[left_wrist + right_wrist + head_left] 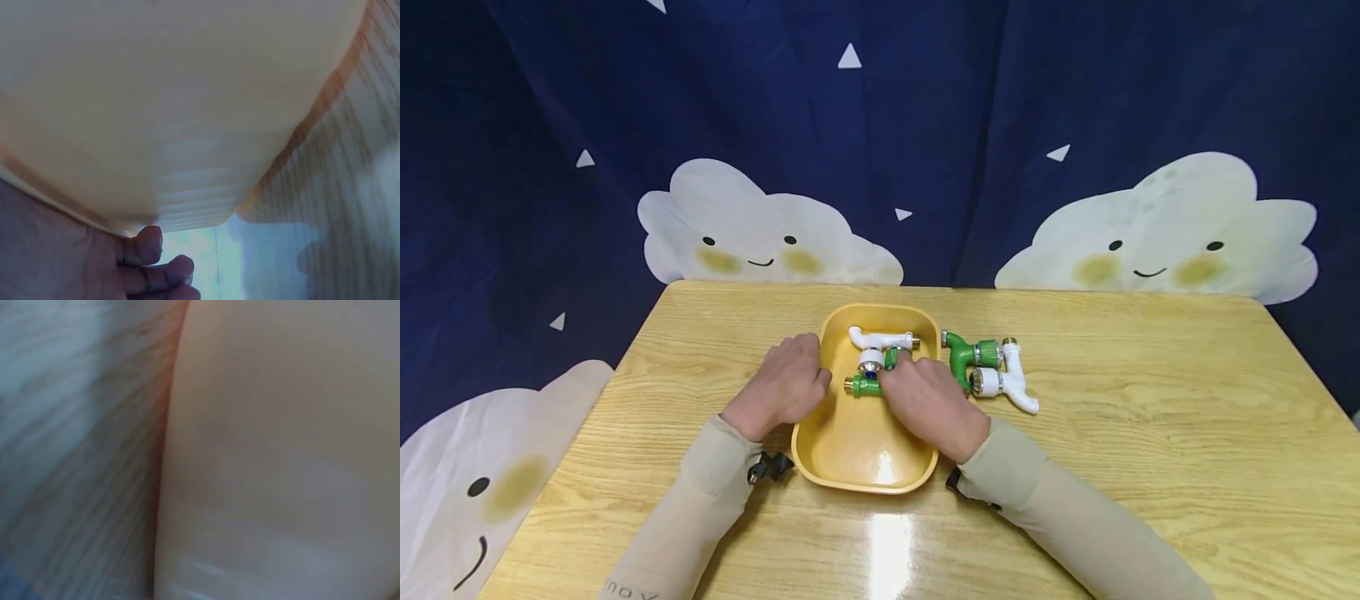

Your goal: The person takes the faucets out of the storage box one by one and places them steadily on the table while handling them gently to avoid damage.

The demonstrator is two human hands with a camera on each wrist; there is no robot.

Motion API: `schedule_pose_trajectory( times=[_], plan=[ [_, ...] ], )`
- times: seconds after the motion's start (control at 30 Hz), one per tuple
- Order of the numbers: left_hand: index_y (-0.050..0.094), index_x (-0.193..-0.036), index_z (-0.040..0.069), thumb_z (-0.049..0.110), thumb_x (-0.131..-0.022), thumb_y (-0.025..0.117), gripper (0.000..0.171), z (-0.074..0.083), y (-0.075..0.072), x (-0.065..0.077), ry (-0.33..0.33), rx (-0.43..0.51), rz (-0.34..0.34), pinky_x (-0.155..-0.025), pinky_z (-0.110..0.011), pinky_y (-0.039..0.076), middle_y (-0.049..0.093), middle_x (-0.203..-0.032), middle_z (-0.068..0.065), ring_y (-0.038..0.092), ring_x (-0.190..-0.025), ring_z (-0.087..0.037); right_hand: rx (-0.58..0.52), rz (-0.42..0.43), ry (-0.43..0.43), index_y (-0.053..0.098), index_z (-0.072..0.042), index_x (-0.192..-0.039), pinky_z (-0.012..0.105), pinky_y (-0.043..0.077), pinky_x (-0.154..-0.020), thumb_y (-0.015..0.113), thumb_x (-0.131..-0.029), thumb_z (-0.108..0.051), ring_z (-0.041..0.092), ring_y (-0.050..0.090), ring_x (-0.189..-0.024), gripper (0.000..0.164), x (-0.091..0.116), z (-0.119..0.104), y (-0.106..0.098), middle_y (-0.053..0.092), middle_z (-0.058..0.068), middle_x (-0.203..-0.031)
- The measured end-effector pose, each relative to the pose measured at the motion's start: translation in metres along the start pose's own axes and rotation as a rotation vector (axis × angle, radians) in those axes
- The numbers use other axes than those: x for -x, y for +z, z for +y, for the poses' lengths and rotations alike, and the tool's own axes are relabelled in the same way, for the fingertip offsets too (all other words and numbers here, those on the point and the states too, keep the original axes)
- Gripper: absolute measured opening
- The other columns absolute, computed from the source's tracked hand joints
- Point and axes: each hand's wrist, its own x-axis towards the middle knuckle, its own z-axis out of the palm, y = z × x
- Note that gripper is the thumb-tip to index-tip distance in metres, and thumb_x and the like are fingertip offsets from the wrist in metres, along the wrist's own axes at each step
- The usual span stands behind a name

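Observation:
A yellow plastic basin stands between the hands. My left hand holds its left rim; in the left wrist view, curled fingers show beside the basin's outer wall. My right hand reaches over the right rim and grips a green tap inside the basin, hiding much of it. Behind that tap a white tap lies in the basin. Only the basin's wall and the wooden table fill the right wrist view; the right fingers are hidden there.
Just right of the basin, another green tap and another white tap lie close together on the wooden table. A dark blue curtain with printed clouds hangs behind the table's far edge.

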Motion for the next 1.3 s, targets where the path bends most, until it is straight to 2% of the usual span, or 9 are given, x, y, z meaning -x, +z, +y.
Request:
schedule_pose_trajectory(
  times=[0.2, 0.5, 0.77, 1.3],
  plan=[
    [0.051, -0.102, 0.000, 0.021, -0.097, 0.046, 0.022, -0.0002, 0.0001, 0.0003, 0.002, 0.001, -0.007, -0.074, -0.036, 0.037, 0.051, -0.091, -0.011, 0.047, -0.083, -0.027, -0.038, -0.018, -0.002, 0.076, -0.006, -0.087, 0.033, 0.049, -0.043, 0.063, -0.096, -0.004, 0.019, 0.056, -0.053, 0.016, -0.0004, 0.0006, 0.0002, 0.066, 0.009, -0.070],
    [0.050, -0.102, 0.000, 0.021, -0.097, 0.047, 0.021, -0.0001, -0.0006, -0.0007, -0.003, 0.007, -0.005, -0.075, -0.037, 0.038, 0.051, -0.090, -0.011, 0.047, -0.084, -0.028, -0.064, -0.027, 0.003, 0.075, -0.007, -0.097, 0.037, 0.054, -0.047, 0.062, -0.097, -0.004, 0.026, 0.067, -0.060, 0.014, -0.0024, 0.0002, 0.0005, 0.073, 0.011, -0.075],
    [0.050, -0.101, 0.001, 0.021, -0.097, 0.047, 0.020, 0.0005, -0.0005, -0.0011, -0.011, 0.005, -0.012, -0.075, -0.037, 0.037, 0.051, -0.090, -0.012, 0.047, -0.084, -0.028, -0.066, -0.060, -0.003, 0.076, -0.005, -0.092, 0.034, 0.053, -0.047, 0.063, -0.097, -0.004, 0.022, 0.064, -0.056, 0.014, -0.0028, 0.0008, 0.0006, 0.072, 0.011, -0.074],
    [0.050, -0.099, 0.001, 0.020, -0.097, 0.046, 0.019, 0.0008, -0.0011, -0.0012, -0.003, 0.008, -0.010, -0.073, -0.036, 0.037, 0.051, -0.089, -0.012, 0.047, -0.082, -0.028, -0.131, -0.064, 0.031, 0.076, -0.010, -0.101, 0.038, 0.053, -0.048, 0.060, -0.098, -0.004, 0.027, 0.068, -0.062, 0.017, -0.0045, 0.0016, 0.0002, 0.072, 0.012, -0.075]
  ],
)
